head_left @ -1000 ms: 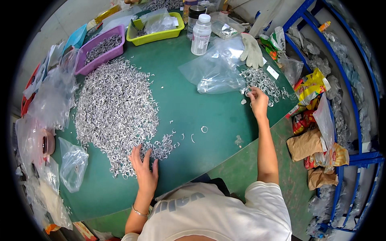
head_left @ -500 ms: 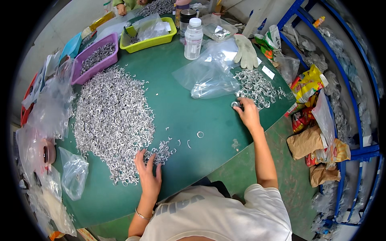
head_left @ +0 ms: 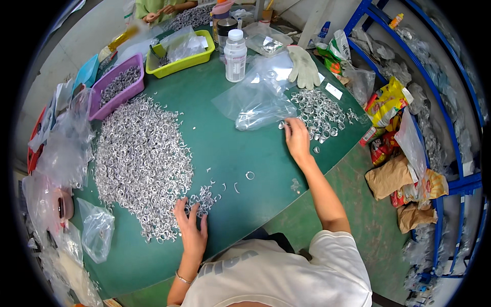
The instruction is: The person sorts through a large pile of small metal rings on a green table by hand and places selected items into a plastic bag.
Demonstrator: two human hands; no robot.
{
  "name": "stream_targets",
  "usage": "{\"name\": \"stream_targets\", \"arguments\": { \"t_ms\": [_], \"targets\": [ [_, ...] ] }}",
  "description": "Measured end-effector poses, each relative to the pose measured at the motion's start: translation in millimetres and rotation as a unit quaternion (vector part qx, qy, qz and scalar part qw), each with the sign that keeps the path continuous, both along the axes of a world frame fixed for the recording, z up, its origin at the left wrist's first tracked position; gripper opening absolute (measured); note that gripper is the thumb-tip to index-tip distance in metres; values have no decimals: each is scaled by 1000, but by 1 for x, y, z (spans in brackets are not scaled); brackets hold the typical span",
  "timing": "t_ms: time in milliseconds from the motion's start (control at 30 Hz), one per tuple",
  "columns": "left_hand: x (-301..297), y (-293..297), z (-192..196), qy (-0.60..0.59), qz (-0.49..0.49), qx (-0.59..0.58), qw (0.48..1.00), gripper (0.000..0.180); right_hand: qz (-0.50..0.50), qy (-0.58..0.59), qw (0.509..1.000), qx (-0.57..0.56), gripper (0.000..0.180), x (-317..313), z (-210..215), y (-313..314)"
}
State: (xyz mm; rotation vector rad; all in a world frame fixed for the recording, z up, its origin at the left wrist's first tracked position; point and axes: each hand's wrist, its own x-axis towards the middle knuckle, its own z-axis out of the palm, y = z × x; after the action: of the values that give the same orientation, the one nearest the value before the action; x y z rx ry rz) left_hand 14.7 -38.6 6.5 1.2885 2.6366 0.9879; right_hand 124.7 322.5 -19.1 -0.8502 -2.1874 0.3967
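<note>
A wide heap of small silver metal rings (head_left: 143,169) lies on the green table, many of them looking like open, C-shaped bands. Against its lower right edge rests my left hand (head_left: 192,230), fingers spread, touching a small cluster of rings (head_left: 205,198). My right hand (head_left: 298,139) is farther right, thumb and finger pinched on a ring (head_left: 281,125) at its fingertips. Just beyond that hand is a second, smaller group of silver rings (head_left: 322,111). A lone ring (head_left: 316,150) sits by my right wrist, and another ring (head_left: 250,175) lies mid-table.
Clear plastic bags (head_left: 255,102), a white glove (head_left: 304,67) and a white bottle (head_left: 235,56) occupy the far side. A purple basket (head_left: 118,87) and a yellow-green basket (head_left: 180,54) stand far left. Another person's hands (head_left: 161,13) work beyond. Blue shelving (head_left: 463,183) rises at right.
My right hand has shifted slightly left with a ring at its fingertips. A single ring now shows by my right wrist. My left hand stays at the heap; the view has shifted slightly.
</note>
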Motion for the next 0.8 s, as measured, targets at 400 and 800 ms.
{"name": "stream_targets", "arguments": {
  "t_ms": [400, 800],
  "targets": [
    [0, -1, 1, -5, -5, 4, 1000, 38, 12, -7, 997, 72, 9, 12, 10, 19],
    [-1, -7, -5, -23, -13, 2, 1000, 38, -47, -62, 995, -63, 21, 21, 10, 70]
  ]
}}
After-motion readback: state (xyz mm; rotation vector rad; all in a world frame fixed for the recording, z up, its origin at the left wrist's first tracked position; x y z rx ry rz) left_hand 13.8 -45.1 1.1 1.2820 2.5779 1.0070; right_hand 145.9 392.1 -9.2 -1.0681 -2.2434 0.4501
